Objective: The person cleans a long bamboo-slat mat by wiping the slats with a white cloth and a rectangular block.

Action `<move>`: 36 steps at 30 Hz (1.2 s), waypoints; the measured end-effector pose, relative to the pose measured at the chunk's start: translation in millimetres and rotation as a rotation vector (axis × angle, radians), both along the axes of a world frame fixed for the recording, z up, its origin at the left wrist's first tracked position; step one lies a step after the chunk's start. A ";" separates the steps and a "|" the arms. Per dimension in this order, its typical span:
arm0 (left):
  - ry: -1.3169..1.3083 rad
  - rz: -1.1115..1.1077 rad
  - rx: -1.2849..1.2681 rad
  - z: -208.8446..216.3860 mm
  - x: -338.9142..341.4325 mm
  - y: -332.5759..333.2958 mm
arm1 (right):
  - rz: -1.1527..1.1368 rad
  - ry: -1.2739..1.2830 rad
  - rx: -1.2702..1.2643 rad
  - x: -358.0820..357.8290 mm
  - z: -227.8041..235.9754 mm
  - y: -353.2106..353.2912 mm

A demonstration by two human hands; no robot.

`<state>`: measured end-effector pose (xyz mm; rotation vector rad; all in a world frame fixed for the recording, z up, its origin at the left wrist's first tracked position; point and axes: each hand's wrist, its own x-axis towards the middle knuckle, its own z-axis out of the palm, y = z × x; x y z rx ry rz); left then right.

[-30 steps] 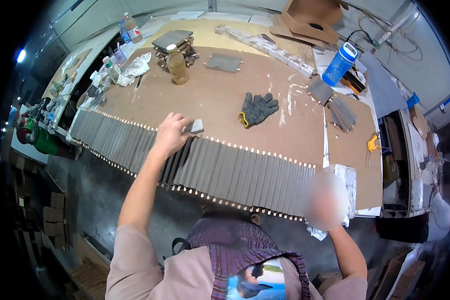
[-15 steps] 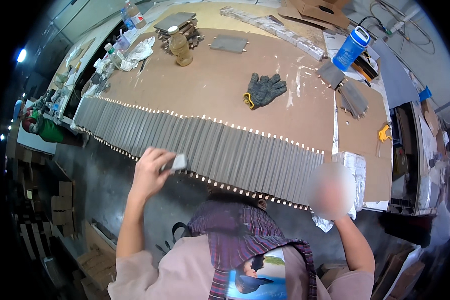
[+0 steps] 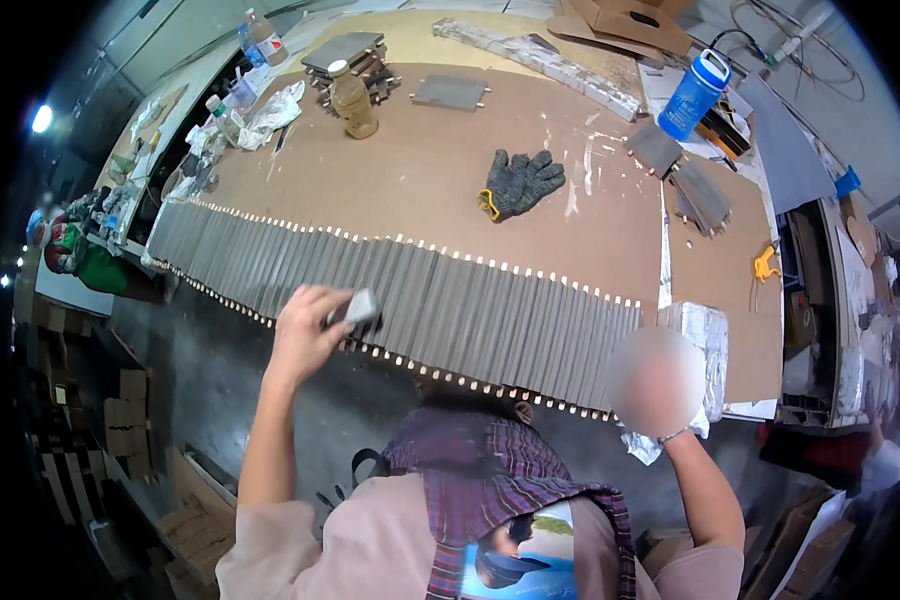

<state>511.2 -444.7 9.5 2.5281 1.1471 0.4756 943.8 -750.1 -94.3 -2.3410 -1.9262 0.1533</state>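
Note:
A long row of grey slats [image 3: 450, 310] packed side by side, with pale dowel ends poking out along both edges, runs along the near side of the table. My left hand [image 3: 310, 325] is closed around a small light-grey block [image 3: 363, 305], held over the near part of the row left of its middle. Whether the block touches the slats I cannot tell. At the right end of the row is my right hand [image 3: 658, 385], its fingers hidden by a blur. Beside it lies a block wrapped in whitish film [image 3: 705, 335].
A grey knit glove [image 3: 520, 187] lies beyond the row. Further back stand a jar of yellowish liquid [image 3: 352, 102] and a stack of grey panels [image 3: 345, 55]. To the right are a blue bottle [image 3: 694, 98], loose panels [image 3: 700, 195] and a yellow tool [image 3: 766, 263]. A co-worker [image 3: 90, 255] is at far left.
My left hand has moved away from my body and slightly right with the grey block. My right hand stays at the row's right end. The whole view has shifted a little.

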 end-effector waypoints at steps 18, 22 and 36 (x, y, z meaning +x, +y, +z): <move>-0.116 0.160 0.128 -7.6 -48.2 -4.8 | 0.010 -0.199 -0.064 5.5 -22.6 -10.6; -0.069 0.103 0.155 -27.5 -68.3 53.0 | -0.149 -0.166 0.032 -8.5 20.0 -6.0; -0.040 -0.022 0.158 -38.6 -117.5 237.4 | -1.172 0.201 -0.242 -321.3 -26.4 -104.5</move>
